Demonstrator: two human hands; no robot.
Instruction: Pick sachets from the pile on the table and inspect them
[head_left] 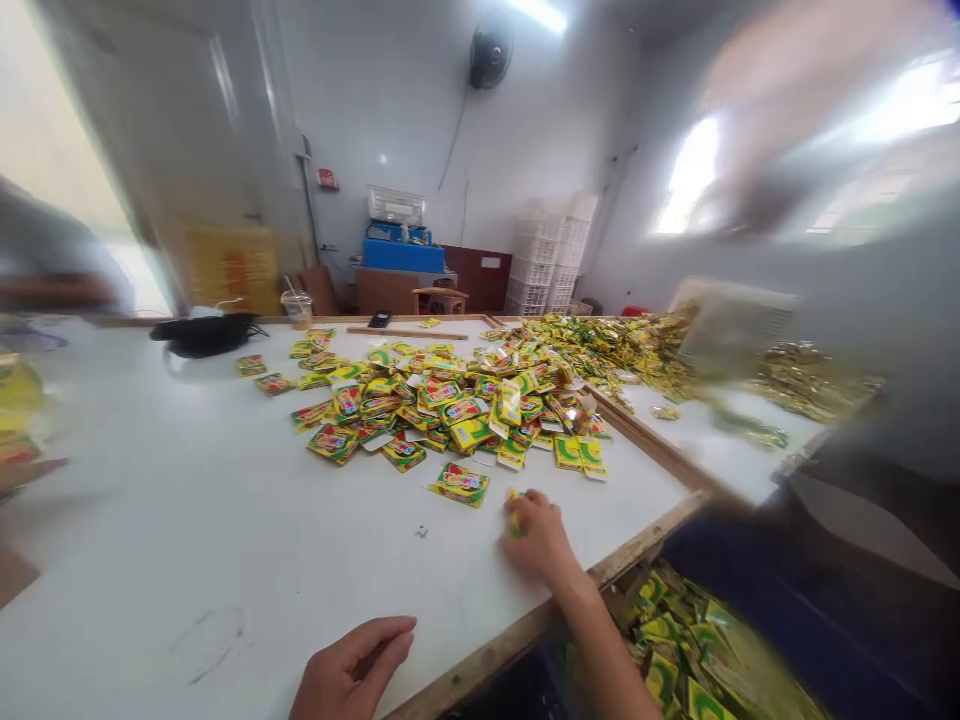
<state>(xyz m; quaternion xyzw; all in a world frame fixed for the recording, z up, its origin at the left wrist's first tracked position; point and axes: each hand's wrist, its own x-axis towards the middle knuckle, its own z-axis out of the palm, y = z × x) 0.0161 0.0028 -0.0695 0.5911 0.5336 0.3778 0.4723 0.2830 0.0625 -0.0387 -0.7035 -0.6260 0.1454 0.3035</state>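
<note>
My right hand (536,535) is closed on a small yellow-and-green box (515,512) at the table's right side; the fingers cover most of it. Just beyond it a printed box (461,484) lies flat by itself. Farther back, a loose heap of similar small boxes (442,395), yellow, green and red, spreads over the white table (247,530). Some have white flaps standing out. Near the front edge, my left hand (356,665) rests with thumb and fingertips nearly touching and nothing visible between them.
A wooden edge strip (649,450) separates a second surface with heaped gold-yellow packets (600,340). Below the front edge at right, a dark blue container (735,560) holds more yellow-green pieces. A black bag-like item (202,335), a drink cup (298,308) and a phone (380,319) lie toward the back.
</note>
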